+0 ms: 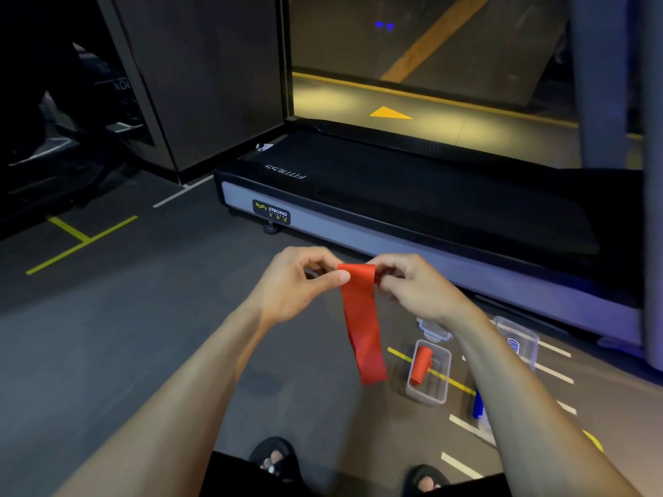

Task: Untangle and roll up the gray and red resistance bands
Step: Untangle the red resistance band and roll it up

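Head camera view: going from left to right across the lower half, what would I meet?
Yellow floor tape lines → person's left hand → hanging red resistance band → right hand → clear plastic box holding a rolled red band → second clear lidded container.

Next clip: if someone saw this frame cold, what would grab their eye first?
The bright red band at centre, pinched at its top edge by the left hand and the right hand and hanging down loose. Next, low right on the floor, a clear plastic box with a rolled red band inside. Behind them lies a black treadmill deck.
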The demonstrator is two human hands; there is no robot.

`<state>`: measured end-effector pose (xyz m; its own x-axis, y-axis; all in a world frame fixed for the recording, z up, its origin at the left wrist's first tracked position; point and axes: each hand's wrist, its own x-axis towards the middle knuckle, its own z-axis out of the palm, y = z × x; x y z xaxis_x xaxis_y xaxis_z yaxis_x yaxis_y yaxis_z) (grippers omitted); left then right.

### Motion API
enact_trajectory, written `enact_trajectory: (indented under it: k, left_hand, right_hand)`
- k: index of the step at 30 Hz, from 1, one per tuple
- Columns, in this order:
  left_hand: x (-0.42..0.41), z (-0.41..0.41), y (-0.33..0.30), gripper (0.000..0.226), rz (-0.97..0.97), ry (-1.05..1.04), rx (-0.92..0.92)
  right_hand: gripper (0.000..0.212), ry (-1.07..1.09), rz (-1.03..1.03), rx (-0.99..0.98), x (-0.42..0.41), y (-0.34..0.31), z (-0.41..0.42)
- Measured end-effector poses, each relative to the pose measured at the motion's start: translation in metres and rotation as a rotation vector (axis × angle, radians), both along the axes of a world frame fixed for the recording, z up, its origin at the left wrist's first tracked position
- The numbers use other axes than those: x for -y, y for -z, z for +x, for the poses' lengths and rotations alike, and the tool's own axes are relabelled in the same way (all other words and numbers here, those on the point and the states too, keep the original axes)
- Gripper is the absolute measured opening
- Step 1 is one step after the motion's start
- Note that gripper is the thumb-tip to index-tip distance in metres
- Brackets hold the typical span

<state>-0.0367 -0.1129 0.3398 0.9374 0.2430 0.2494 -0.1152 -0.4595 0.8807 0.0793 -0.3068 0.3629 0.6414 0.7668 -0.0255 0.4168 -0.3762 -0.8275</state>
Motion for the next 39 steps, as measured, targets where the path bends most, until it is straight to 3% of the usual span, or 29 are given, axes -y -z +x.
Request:
enact_trajectory:
  k: [3, 7, 12, 17, 21, 31, 39]
  left_hand:
    - [0.006, 0.002, -0.004, 0.007, 0.062, -0.07, 0.051]
    - [0.008, 0.006, -0.006, 0.007, 0.09, -0.121, 0.117]
    - [0.005, 0.005, -0.007, 0.009, -0.019, -0.14, 0.109]
    - [0.006, 0.007, -0.004, 0.009, -0.084, -0.095, 0.084]
    - [0.009, 0.009, -0.006, 0.003, -0.116, -0.088, 0.088]
    - [0.016, 0.009, -0.011, 0.005, -0.199, -0.035, 0.109]
    - [0.024, 0.008, -0.022, 0.014, -0.385, -0.007, 0.191]
  right_hand:
    - [0.032, 0.096, 0.055, -0.093, -0.003, -0.003, 0.002]
    - [0.016, 0.049, 0.152, 0.017, 0.001, -0.004, -0.001]
    - [0.025, 0.004, 0.283, 0.023, -0.001, -0.006, -0.005]
    - [0.008, 0.078, 0.299, 0.168, -0.007, -0.001, -0.003]
    - [0.003, 0.121, 0.319, 0.169, -0.008, -0.001, -0.001]
    - [0.006, 0.088, 0.335, 0.149, 0.0, -0.001, 0.002]
    - [0.022, 0.023, 0.509, -0.042, 0.003, -0.008, -0.004]
